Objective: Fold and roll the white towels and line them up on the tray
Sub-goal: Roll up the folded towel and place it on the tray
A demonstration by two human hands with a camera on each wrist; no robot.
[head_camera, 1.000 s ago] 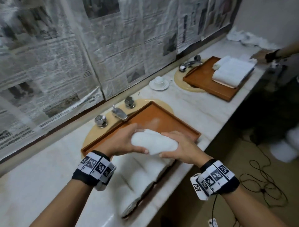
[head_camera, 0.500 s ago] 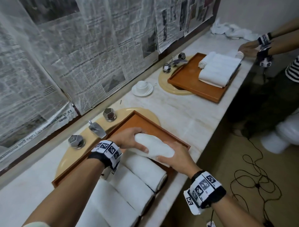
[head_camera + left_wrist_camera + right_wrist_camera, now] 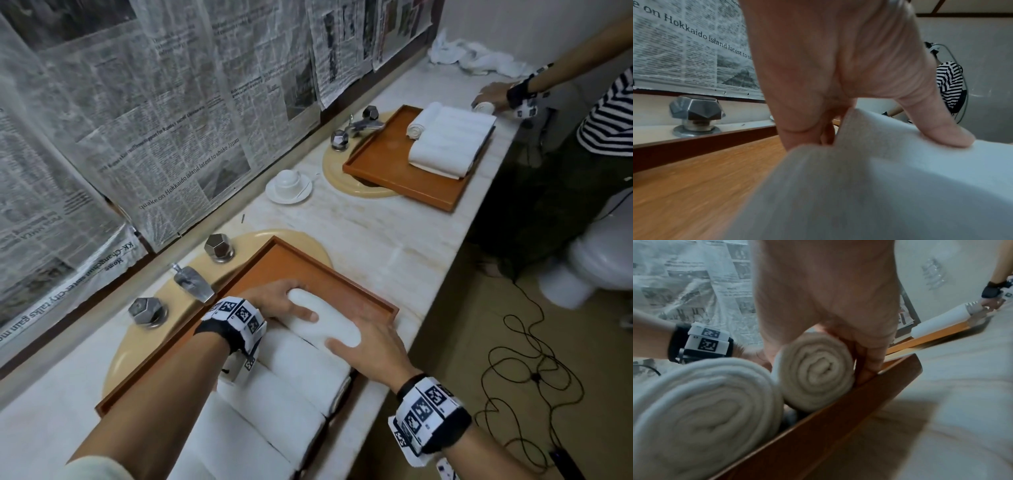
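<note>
A rolled white towel (image 3: 325,322) lies in the near orange-brown tray (image 3: 274,267), at the far end of a row of several rolled towels (image 3: 291,377). My left hand (image 3: 284,301) grips its far end, thumb on top (image 3: 945,134). My right hand (image 3: 359,335) grips its near end, curled over the spiral end (image 3: 813,374), with fingertips (image 3: 869,368) between the roll and the tray wall (image 3: 818,434). The neighbouring roll (image 3: 705,410) touches it. The left wrist view shows the tray floor (image 3: 694,170) bare beyond the roll.
The tray sits over a beige sink with a faucet (image 3: 191,281) and taps. A cup on a saucer (image 3: 289,186) stands behind. A second tray (image 3: 394,164) holds rolled towels; another person (image 3: 606,120) works there. Loose towels (image 3: 472,58) are piled far right. Cables (image 3: 531,370) lie on the floor.
Both hands have brought the rolled towel down from above the tray and set it against the last roll in the row. My view has swung right.
</note>
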